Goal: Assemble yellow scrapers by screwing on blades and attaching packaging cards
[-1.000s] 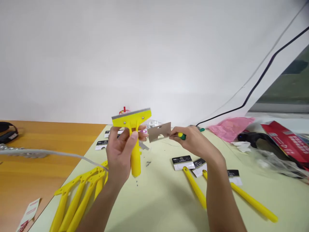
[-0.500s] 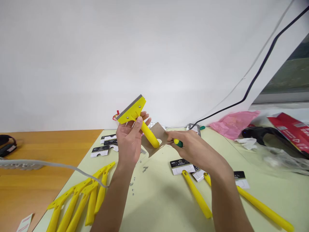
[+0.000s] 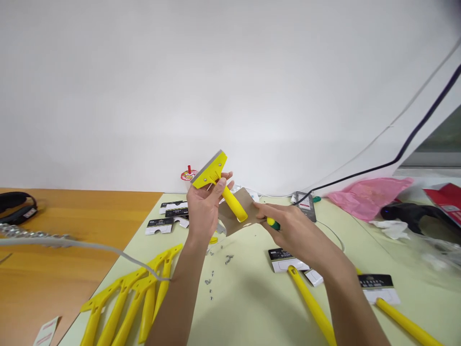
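My left hand [image 3: 205,206] is closed around a yellow scraper [image 3: 212,170], thumb on the neck, its grey blade edge tilted up to the left. The lower end of its handle lies over a brown cardboard piece [image 3: 243,198]. My right hand [image 3: 288,221] pinches the right edge of that cardboard. In the same hand sits a tool with a green and yellow handle [image 3: 272,223], which looks like a screwdriver; most of it is hidden by the fingers. Small screws [image 3: 229,259] lie scattered on the table below my hands.
Several yellow scraper handles [image 3: 124,293] lie at the left front. Black-and-white cards [image 3: 159,226] are at the back left, with more cards and scrapers [image 3: 311,300] at the right. A phone-like device [image 3: 306,206], pink bag [image 3: 369,194] and black cable [image 3: 406,149] are further right.
The view has turned slightly left, so everything appears shifted to the right. Both hands keep their grip on the scraper and the cardboard, with little other movement.
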The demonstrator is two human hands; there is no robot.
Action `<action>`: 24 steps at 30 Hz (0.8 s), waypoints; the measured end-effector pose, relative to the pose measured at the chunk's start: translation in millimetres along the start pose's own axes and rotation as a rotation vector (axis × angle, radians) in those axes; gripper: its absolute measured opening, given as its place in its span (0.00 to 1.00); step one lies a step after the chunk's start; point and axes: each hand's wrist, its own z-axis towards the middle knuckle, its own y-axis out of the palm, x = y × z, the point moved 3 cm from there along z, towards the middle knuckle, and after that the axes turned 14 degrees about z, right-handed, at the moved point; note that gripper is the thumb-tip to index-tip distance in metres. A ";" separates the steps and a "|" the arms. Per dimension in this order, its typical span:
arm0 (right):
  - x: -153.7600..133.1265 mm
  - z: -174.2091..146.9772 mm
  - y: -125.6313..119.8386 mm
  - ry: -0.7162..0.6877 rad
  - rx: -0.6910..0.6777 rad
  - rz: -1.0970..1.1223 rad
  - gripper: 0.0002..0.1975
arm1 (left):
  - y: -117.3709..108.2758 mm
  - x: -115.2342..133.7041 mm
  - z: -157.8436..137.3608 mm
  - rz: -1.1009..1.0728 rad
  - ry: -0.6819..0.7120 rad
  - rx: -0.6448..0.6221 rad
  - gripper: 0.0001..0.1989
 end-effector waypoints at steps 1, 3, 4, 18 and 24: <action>0.5 0.1 0.4 -0.009 0.011 -0.008 0.15 | -0.4 0.0 0.3 0.007 -0.010 -0.024 0.22; 2.4 -0.7 0.2 -0.024 0.043 -0.025 0.13 | -0.8 0.2 0.0 0.047 -0.022 -0.080 0.22; 3.5 -1.5 -0.6 -0.030 0.065 -0.032 0.13 | -1.5 0.6 -0.5 0.081 -0.021 -0.099 0.22; -10.0 0.3 1.1 -0.088 0.231 0.001 0.10 | -18.0 10.9 -2.4 0.865 -0.174 -0.448 0.21; 10.3 12.6 18.9 0.111 0.402 0.133 0.32 | -30.5 10.2 4.5 0.683 -0.190 -0.204 0.23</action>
